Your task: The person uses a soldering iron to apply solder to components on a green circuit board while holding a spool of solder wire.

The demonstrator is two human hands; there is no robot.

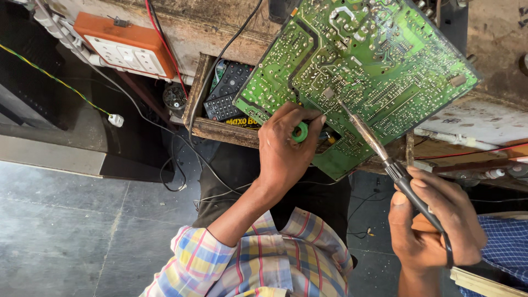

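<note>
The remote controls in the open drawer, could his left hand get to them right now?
Probably yes: the remote controls lie uncovered beside the left hand, though it holds a green spool.

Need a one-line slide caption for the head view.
Right hand touches soldering iron to green circuit board; left hand steadies its edge.

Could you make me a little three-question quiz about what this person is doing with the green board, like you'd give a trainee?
1. True or false: the tip of the soldering iron touches the green circuit board.
2. Which hand holds the soldering iron? A) left hand B) right hand C) both
3. Fill in: the left hand pinches a small green ____ at the board's lower edge.

Key:
1. True. The tip meets the solder side of the board, near its middle.
2. B. The right hand grips the dark handle.
3. Spool, a small green ring between thumb and fingers; what is wound on it cannot be made out.
</note>
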